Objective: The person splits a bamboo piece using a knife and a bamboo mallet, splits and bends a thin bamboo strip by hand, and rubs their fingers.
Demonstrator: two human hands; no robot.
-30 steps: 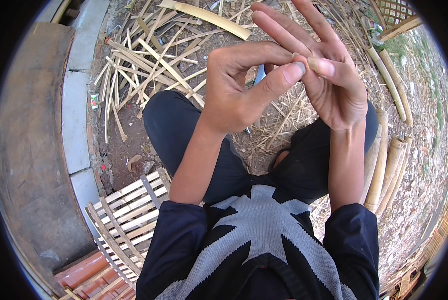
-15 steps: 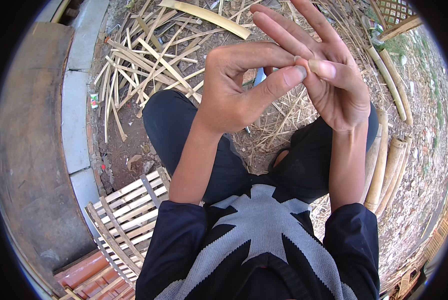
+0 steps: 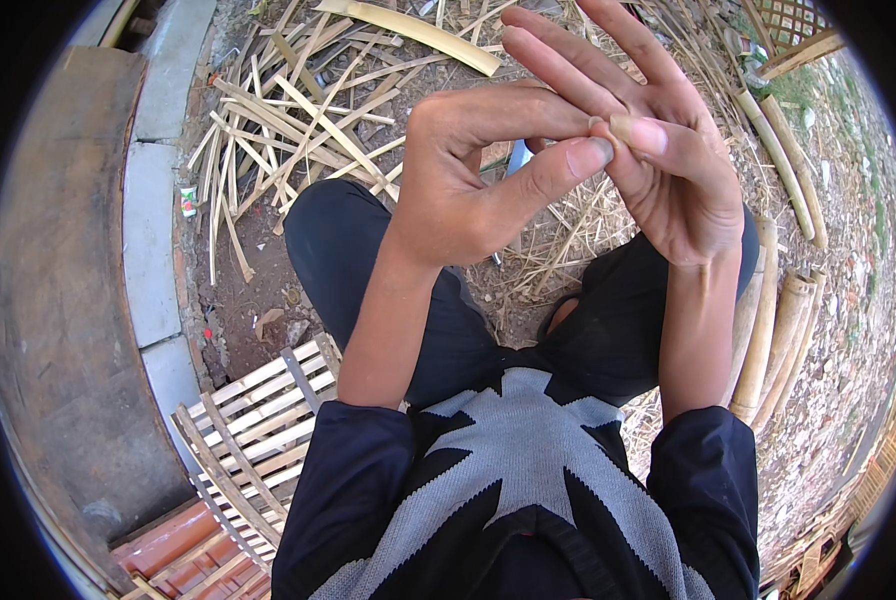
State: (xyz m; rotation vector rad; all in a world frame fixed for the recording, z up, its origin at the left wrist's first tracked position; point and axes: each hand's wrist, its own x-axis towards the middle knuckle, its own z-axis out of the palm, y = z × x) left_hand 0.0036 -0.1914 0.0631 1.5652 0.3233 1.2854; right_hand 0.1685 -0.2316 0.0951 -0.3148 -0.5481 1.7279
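My left hand point(image 3: 468, 175) is raised above my knees with its thumb and index finger pressed together in a pinch. Their tips meet those of my right hand point(image 3: 688, 175), whose thumb and index finger also pinch while its other fingers stretch up and apart. Anything held between the fingertips is too small or hidden to make out. Behind the left hand, a small piece of a blue object point(image 3: 520, 154) shows, mostly covered by the fingers.
Thin split bamboo strips point(image 3: 298, 140) lie heaped at the far left, beside a curved bamboo piece point(image 3: 418, 35). Bamboo poles point(image 3: 768, 320) rest at the right. A slatted bamboo panel point(image 3: 258, 430) is near my left elbow, by a concrete edge point(image 3: 153, 240).
My right thumb has shifted very slightly left over the fingertips. Both hands otherwise keep the same pinch and place.
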